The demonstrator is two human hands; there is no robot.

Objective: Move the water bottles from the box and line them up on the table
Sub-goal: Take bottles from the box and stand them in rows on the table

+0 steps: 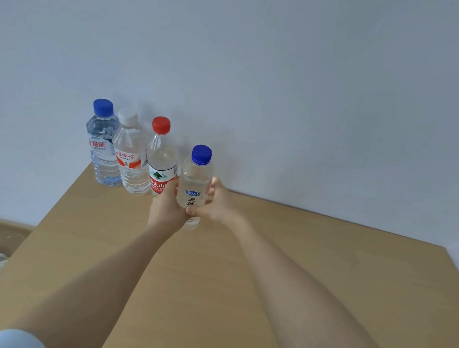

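Both hands gripping a small bottle at the desk's far edge.
The left hand (168, 206) and right hand (217, 203) are clasping the blue-capped bottle (195, 182) just right of the red-capped bottle (161, 165), white-capped bottle (130, 156) and tall blue-capped bottle (102, 143) standing along the far-left corner of the desk (325, 265).

Left arm: yours reaches from the lower left of the frame up toward centre, forearm bare, a pale sleeve (15, 339) at the bottom edge.
Left hand (166, 205): fingers curled, closed in a grip.
Right arm: stretches from the lower right to centre, bare.
Right hand (216, 203): wrapped closed, thumb forward, touching your left.
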